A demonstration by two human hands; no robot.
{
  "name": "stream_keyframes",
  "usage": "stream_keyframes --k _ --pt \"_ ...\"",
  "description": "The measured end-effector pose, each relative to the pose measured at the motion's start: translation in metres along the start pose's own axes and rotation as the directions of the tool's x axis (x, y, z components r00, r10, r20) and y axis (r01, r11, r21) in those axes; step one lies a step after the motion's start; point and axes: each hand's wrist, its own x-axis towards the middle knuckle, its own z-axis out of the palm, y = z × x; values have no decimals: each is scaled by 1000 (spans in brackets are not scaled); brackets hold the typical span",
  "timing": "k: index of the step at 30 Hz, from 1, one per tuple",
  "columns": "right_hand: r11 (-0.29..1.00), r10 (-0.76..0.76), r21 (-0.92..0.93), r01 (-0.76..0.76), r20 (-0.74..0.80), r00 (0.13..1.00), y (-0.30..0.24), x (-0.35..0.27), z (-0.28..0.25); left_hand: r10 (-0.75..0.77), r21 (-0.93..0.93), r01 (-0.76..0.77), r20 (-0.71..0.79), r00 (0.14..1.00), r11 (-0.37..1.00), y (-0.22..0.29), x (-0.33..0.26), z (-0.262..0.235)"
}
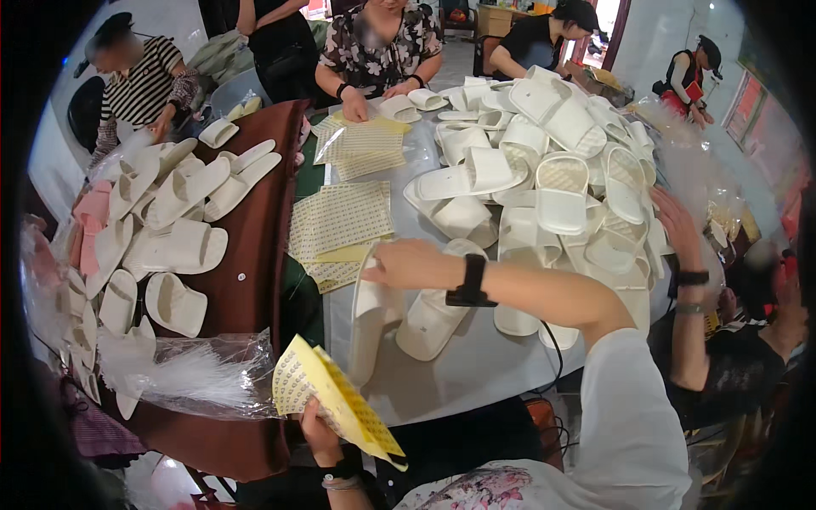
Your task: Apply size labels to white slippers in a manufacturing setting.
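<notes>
My left hand (pixel 320 433), low in the view, is closed on a few yellow sticker sheets (pixel 336 399) printed with rows of small marks. Out over the grey-covered table, my right hand (pixel 412 263) has its fingers curled at the upper part of a white slipper (pixel 366 327), which looks tilted on its side. My fingertips there are partly hidden. Just right of that slipper lies another white slipper (pixel 429 325), partly behind my right wrist. More sticker sheets (pixel 342 219) are spread beyond my right hand.
A tall heap of white slippers (pixel 561 183) covers the table's right side. On the left, a brown-covered table (pixel 246 297) bears more slippers (pixel 183 245) and a clear bag of thin white strips (pixel 191 370). A co-worker's hand (pixel 355 106) is across the table; another's arm (pixel 684 255) reaches the heap.
</notes>
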Motion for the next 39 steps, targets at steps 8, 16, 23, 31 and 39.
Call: stream_keyframes --k 8,16,23,31,39 --pt "930 -88 -366 29 -144 986 25 -25 12 -15 -51 13 -46 999 999 2 2 -9" --pt "968 40 -250 -6 133 990 73 -47 19 -65 -81 62 -27 998 995 -2 4 -14" --pt "960 -217 -191 204 -51 975 34 -21 37 -91 -82 90 -5 996 993 7 5 0" --pt "967 -89 -218 129 184 979 0 17 73 -64 -129 67 28 998 989 2 6 -5" --pt "962 -170 -140 235 371 913 15 -24 49 -114 -115 116 21 993 987 7 5 -5"
